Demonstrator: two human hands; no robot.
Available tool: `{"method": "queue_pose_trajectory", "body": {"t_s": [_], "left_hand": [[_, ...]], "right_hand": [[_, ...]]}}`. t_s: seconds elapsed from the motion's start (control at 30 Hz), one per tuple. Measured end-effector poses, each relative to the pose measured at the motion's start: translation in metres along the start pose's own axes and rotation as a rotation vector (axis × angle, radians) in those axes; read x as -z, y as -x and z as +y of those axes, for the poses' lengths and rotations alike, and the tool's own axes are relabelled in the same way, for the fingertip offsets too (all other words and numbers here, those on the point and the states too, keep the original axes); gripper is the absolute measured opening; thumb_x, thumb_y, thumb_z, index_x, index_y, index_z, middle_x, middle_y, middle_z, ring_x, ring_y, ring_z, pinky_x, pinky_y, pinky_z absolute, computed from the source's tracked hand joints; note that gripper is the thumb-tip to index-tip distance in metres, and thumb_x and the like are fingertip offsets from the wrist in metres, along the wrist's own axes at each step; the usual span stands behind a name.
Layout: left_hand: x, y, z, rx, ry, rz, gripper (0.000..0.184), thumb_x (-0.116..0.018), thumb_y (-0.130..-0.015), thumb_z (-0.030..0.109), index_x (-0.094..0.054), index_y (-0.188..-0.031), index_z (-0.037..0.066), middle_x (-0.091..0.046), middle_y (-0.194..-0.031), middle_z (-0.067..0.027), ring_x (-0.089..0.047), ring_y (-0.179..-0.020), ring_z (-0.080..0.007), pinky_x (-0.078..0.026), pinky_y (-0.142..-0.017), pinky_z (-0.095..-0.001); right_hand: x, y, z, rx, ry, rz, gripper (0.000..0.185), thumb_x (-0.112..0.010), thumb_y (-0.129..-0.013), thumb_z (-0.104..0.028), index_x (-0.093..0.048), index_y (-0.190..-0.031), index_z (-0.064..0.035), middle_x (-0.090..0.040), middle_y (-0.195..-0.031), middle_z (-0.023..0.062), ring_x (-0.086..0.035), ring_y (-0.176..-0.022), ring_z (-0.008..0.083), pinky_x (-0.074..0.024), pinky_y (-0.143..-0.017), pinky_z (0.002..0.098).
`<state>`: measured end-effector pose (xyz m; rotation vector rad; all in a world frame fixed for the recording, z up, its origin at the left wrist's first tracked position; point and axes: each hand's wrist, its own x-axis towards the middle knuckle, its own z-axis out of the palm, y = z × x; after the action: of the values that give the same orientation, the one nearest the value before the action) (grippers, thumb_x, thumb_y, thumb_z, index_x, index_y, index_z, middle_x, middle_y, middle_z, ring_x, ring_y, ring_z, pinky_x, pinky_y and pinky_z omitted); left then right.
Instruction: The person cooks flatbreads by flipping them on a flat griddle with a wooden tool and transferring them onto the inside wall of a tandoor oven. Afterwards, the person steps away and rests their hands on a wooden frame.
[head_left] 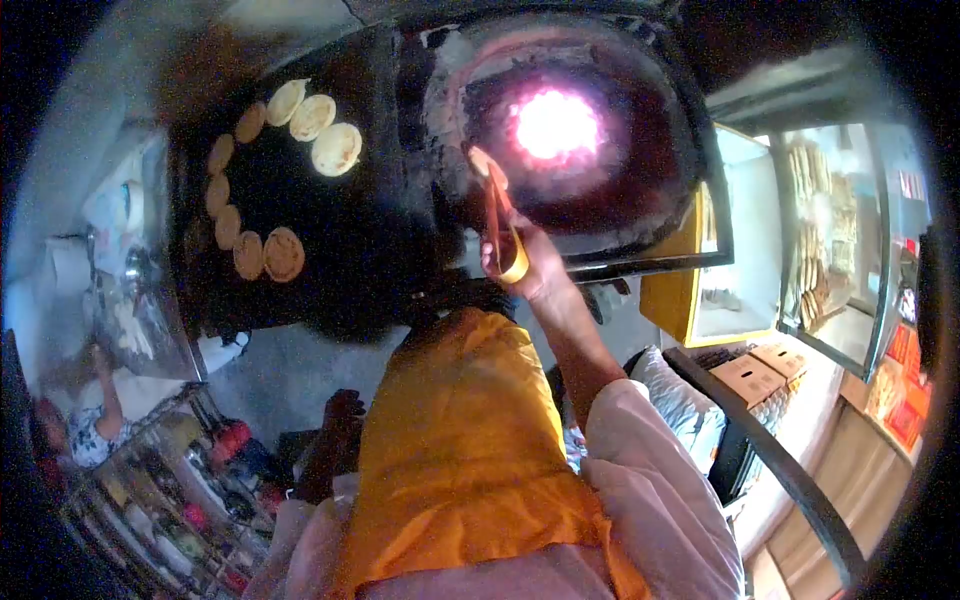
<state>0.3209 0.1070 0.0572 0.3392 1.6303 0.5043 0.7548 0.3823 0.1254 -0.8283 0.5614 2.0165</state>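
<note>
My right hand (535,262) is closed around a pair of tongs (497,212) with a yellow band-like bend at the near end. A small tan flat piece (482,160), perhaps bread, shows at their tips, beside the bright pink-white glow (555,125) of the round hearth. Left of the hearth, several round flatbreads lie in a curved row on a black griddle (330,230). The pale flatbread (336,150) is nearest the hearth; a browner flatbread (284,254) lies at the near end. My left hand (343,408) hangs low beside the orange apron, in shadow, its fingers unclear.
A dark metal edge (650,262) borders the hearth. To the right stand a yellow-framed glass case (735,240) with stacked breads behind, cardboard boxes (765,372) and a dark rail (770,450). At the left, another person's arm (107,395) shows near a rack.
</note>
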Motion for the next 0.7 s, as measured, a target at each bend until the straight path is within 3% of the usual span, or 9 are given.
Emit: {"method": "queue_pose_trajectory", "body": {"t_s": [0.13,0.27,0.33,0.37,0.43,0.53,0.6,0.63,0.7], "left_hand": [[-0.004,0.017,-0.002,0.045,0.019,0.027,0.021,-0.059,-0.088,0.026,-0.062,-0.096,0.007,-0.063,-0.081,-0.0104,-0.060,-0.064,-0.0234,-0.049,-0.053,-0.0390],[-0.007,0.022,0.001,0.081,0.039,0.037,0.021,-0.058,-0.088,0.026,-0.061,-0.097,0.007,-0.063,-0.083,-0.0105,-0.061,-0.066,-0.0238,-0.050,-0.055,-0.0394],[-0.001,0.015,-0.007,0.086,0.053,0.039,0.021,-0.058,-0.088,0.026,-0.061,-0.097,0.007,-0.063,-0.084,-0.0105,-0.061,-0.067,-0.0239,-0.050,-0.055,-0.0395],[0.007,0.005,-0.020,-0.016,0.046,-0.023,0.021,-0.058,-0.088,0.025,-0.060,-0.098,0.007,-0.062,-0.085,-0.0106,-0.062,-0.069,-0.0241,-0.051,-0.058,-0.0400],[0.023,-0.008,-0.030,-0.121,0.050,-0.085,0.021,-0.059,-0.088,0.023,-0.059,-0.100,0.007,-0.062,-0.086,-0.0108,-0.062,-0.072,-0.0242,-0.052,-0.060,-0.0404],[0.044,-0.028,-0.031,0.042,0.295,-0.091,0.021,-0.062,-0.086,0.020,-0.059,-0.101,0.005,-0.062,-0.086,-0.0099,-0.063,-0.075,-0.0236,-0.053,-0.061,-0.0395],[0.068,-0.059,-0.061,-0.310,-0.228,-0.114,0.022,-0.064,-0.084,0.018,-0.058,-0.100,0.002,-0.062,-0.087,-0.0094,-0.063,-0.076,-0.0224,-0.053,-0.063,-0.0374],[0.064,-0.055,-0.052,-0.313,-0.212,-0.115,0.022,-0.064,-0.084,0.018,-0.058,-0.100,0.002,-0.062,-0.087,-0.0094,-0.063,-0.076,-0.0224,-0.053,-0.063,-0.0374],[0.052,-0.042,-0.018,-0.127,0.048,-0.048,0.024,-0.065,-0.084,0.018,-0.059,-0.100,0.003,-0.063,-0.087,-0.0091,-0.063,-0.075,-0.0216,-0.053,-0.064,-0.0351]], "right_hand": [[0.002,-0.010,-0.014,-0.030,-0.027,-0.044,0.022,-0.040,-0.093,-0.024,-0.050,-0.106,-0.0090,-0.057,-0.077,0.0125,-0.057,-0.063,0.0265,-0.0530,-0.057,0.0383],[0.000,-0.008,-0.018,-0.099,0.012,-0.075,0.024,-0.041,-0.093,-0.025,-0.050,-0.106,-0.0073,-0.058,-0.077,0.0122,-0.059,-0.064,0.0263,-0.0542,-0.058,0.0380],[-0.002,0.008,-0.013,-0.034,0.126,-0.108,0.026,-0.043,-0.093,-0.026,-0.050,-0.105,-0.0051,-0.058,-0.078,0.0112,-0.060,-0.067,0.0254,-0.0550,-0.057,0.0365],[0.000,0.014,-0.009,-0.087,0.065,-0.048,0.029,-0.046,-0.092,-0.030,-0.050,-0.104,-0.0039,-0.059,-0.079,0.0112,-0.061,-0.068,0.0241,-0.0552,-0.056,0.0350],[0.001,0.039,0.007,0.006,0.178,-0.003,0.032,-0.049,-0.091,-0.033,-0.050,-0.104,-0.0033,-0.059,-0.078,0.0112,-0.061,-0.068,0.0231,-0.0554,-0.057,0.0354],[0.016,0.072,0.043,0.069,0.729,0.154,0.043,-0.050,-0.090,-0.045,-0.052,-0.108,-0.0061,-0.058,-0.080,0.0060,-0.058,-0.068,0.0185,-0.0496,-0.057,0.0302],[0.024,0.073,0.072,0.157,1.096,0.197,0.050,-0.055,-0.086,-0.051,-0.055,-0.114,-0.0085,-0.057,-0.082,0.0002,-0.054,-0.064,0.0125,-0.0438,-0.054,0.0260],[-0.005,0.082,0.075,-0.095,1.057,0.071,0.043,-0.056,-0.088,-0.045,-0.059,-0.113,-0.0093,-0.059,-0.086,0.0020,-0.054,-0.067,0.0122,-0.0446,-0.055,0.0274],[0.015,0.043,0.109,0.166,1.104,-0.054,0.042,-0.056,-0.086,-0.042,-0.055,-0.105,-0.0047,-0.053,-0.069,0.0024,-0.048,-0.054,0.0126,-0.0399,-0.049,0.0275]]}}
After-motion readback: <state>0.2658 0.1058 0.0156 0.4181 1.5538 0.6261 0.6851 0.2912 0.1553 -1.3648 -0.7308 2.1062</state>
